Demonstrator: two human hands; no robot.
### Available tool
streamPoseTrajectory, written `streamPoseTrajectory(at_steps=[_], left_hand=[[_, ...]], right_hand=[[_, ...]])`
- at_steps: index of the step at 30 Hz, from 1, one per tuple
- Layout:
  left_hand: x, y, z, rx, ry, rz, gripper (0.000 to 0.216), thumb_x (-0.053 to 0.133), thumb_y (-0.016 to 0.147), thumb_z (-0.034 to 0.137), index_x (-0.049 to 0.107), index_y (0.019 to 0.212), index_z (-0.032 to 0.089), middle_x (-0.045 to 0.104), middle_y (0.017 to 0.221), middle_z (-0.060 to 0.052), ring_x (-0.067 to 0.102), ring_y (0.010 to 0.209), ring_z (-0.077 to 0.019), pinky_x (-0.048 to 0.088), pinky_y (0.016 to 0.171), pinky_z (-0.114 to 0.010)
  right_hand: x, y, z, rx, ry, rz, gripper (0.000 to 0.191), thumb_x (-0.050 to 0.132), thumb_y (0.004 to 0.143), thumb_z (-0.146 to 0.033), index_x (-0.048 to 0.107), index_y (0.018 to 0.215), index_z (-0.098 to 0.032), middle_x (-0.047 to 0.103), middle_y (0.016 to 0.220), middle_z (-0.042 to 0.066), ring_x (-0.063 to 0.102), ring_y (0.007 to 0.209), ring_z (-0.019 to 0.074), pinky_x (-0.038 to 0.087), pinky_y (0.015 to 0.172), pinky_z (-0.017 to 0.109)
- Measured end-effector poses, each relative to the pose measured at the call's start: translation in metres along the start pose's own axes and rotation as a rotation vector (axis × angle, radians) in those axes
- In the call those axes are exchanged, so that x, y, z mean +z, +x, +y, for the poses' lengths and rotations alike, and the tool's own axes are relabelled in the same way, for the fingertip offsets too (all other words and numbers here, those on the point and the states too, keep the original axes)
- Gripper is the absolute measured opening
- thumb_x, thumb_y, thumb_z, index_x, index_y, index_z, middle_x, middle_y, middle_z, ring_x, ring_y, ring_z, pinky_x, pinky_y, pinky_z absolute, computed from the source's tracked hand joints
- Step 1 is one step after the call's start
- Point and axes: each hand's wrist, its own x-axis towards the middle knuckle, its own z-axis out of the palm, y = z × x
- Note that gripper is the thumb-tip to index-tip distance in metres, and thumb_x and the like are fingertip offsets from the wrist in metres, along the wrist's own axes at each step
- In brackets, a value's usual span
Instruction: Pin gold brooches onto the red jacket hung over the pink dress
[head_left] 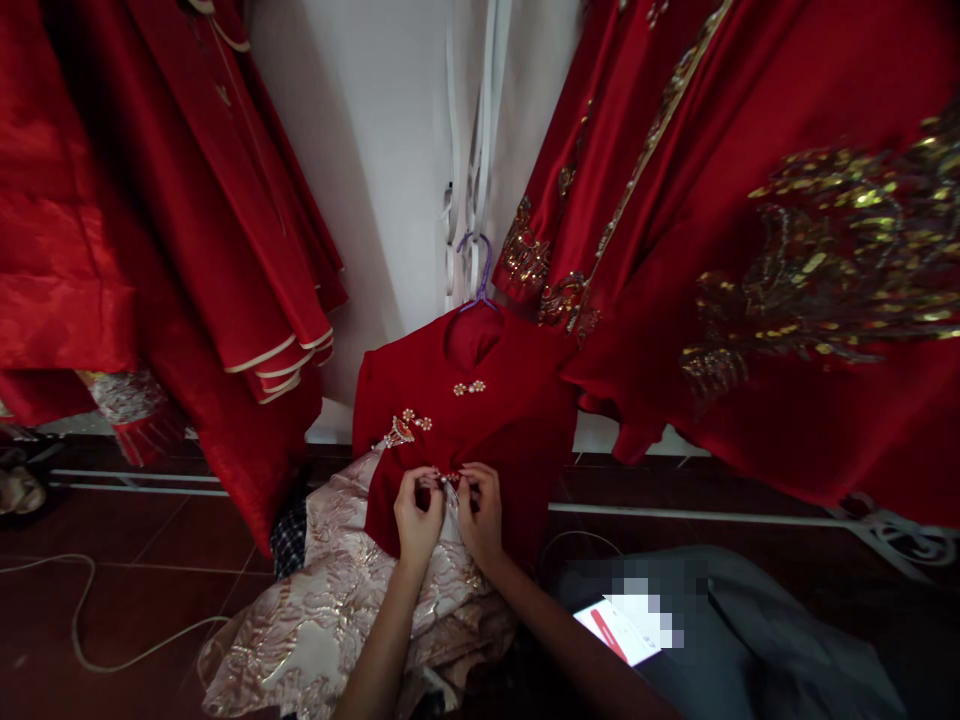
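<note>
A small red garment [480,420] on a purple hanger [480,270] lies in front of me, with pearl knot buttons [469,388] down its front. My left hand [417,515] and my right hand [480,512] meet at its lower edge. Both pinch a small pearl fastening [448,480] between fingertips. Under the red garment lies a pale pink and gold brocade skirt [330,610].
Red gowns hang at the left [150,230] and, with gold sequin embroidery, at the right [750,250]. A white wall [375,150] stands behind. A white cable [82,620] runs over the dark red tiled floor. A white rail [675,512] lies low; a card [622,630] rests on grey fabric.
</note>
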Motion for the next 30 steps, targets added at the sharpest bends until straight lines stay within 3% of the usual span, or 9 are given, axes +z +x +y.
streamPoseTrajectory(at_steps=[4, 15, 30], left_hand=[[0.0, 0.0, -0.002, 0.006, -0.049, 0.121, 0.011, 0.049, 0.076, 0.015, 0.051, 0.087, 0.017, 0.053, 0.084, -0.004, 0.055, 0.075, -0.0128, 0.048, 0.071, -0.026], [-0.002, 0.001, 0.008, 0.078, 0.112, -0.051, 0.017, 0.057, 0.074, 0.018, 0.061, 0.091, 0.018, 0.059, 0.088, -0.005, 0.056, 0.083, -0.0164, 0.047, 0.078, -0.03], [-0.001, 0.003, 0.008, 0.034, 0.073, -0.052, 0.017, 0.06, 0.079, 0.032, 0.063, 0.088, 0.018, 0.062, 0.087, -0.006, 0.06, 0.082, -0.0166, 0.048, 0.077, -0.03]], right_hand=[[0.0, 0.001, 0.002, -0.024, 0.009, 0.08, 0.012, 0.038, 0.088, -0.022, 0.049, 0.093, -0.019, 0.051, 0.095, 0.008, 0.052, 0.088, 0.0176, 0.044, 0.079, 0.035], [0.0, 0.0, 0.001, 0.0, -0.017, -0.02, 0.014, 0.039, 0.087, -0.023, 0.051, 0.094, -0.019, 0.052, 0.089, 0.005, 0.051, 0.081, 0.0162, 0.043, 0.074, 0.031], [0.001, 0.001, 0.002, 0.026, -0.012, -0.05, 0.013, 0.043, 0.083, -0.018, 0.055, 0.088, -0.019, 0.056, 0.084, 0.004, 0.054, 0.077, 0.0156, 0.046, 0.07, 0.029]])
